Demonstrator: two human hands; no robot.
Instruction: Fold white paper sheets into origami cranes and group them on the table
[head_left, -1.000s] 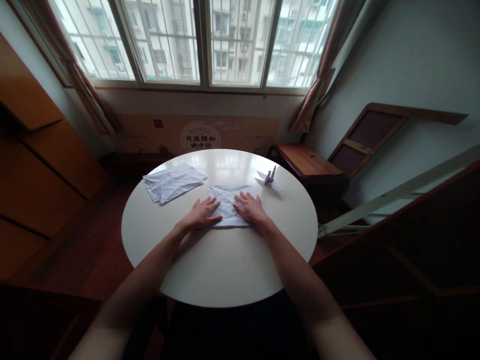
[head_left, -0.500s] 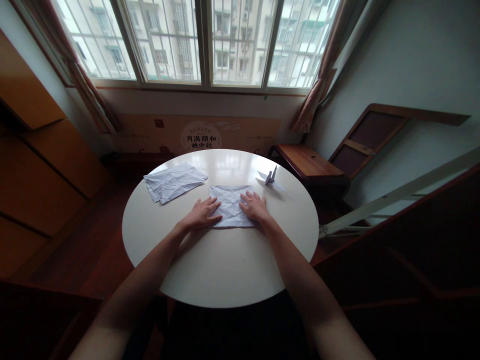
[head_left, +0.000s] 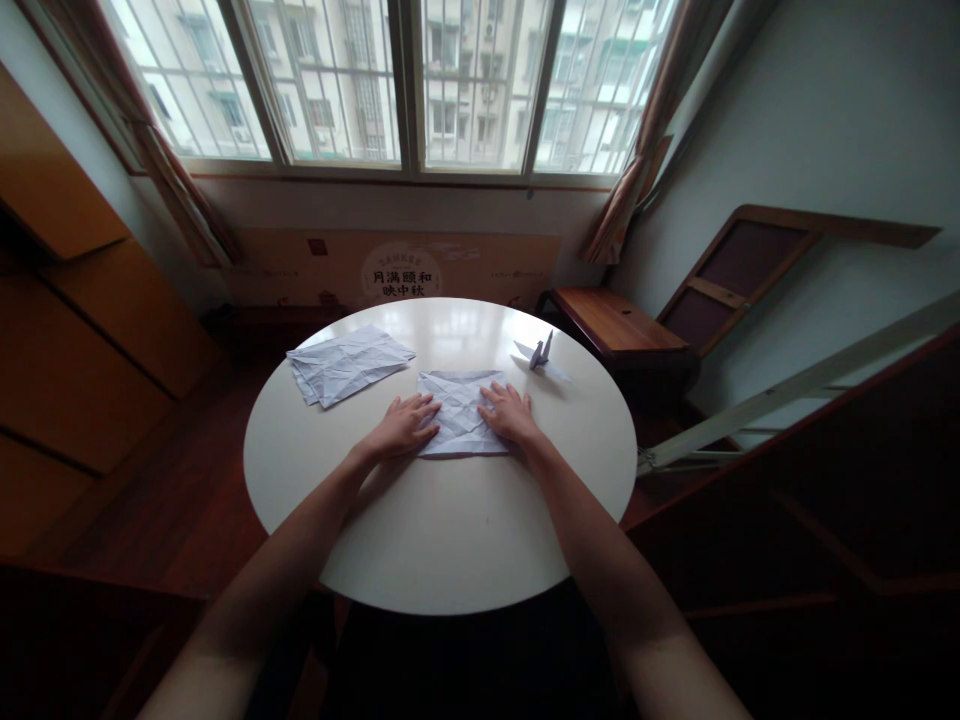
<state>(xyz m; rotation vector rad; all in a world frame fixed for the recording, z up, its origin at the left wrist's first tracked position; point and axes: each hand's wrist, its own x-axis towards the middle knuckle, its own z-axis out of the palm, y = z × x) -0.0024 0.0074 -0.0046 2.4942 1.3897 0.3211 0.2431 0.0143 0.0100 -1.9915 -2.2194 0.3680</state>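
A creased sheet of white paper point(head_left: 463, 418) lies on the round white table point(head_left: 442, 540) in front of me. My left hand point(head_left: 405, 424) rests over its left edge, fingers spread and pointing right. On its right side lies my right hand point(head_left: 510, 412), fingers apart and stretched onto the paper. Both palms face down, and neither hand grips anything. Farther left is a stack of creased paper sheets point(head_left: 351, 366), apart from my hands. A folded paper crane point(head_left: 538, 354) stands beyond my right hand, near the table's right rear edge.
Behind the table, a low wooden bench point(head_left: 619, 322) stands at the right. A barred window point(head_left: 405, 90) with curtains point(head_left: 176, 200) spans the far wall. Wooden cabinets point(head_left: 82, 350) are on the left, and a wooden frame point(head_left: 739, 265) leans by the right wall.
My left hand has shifted very slightly left along the paper's edge. My right hand, the paper stack and the crane look unchanged.
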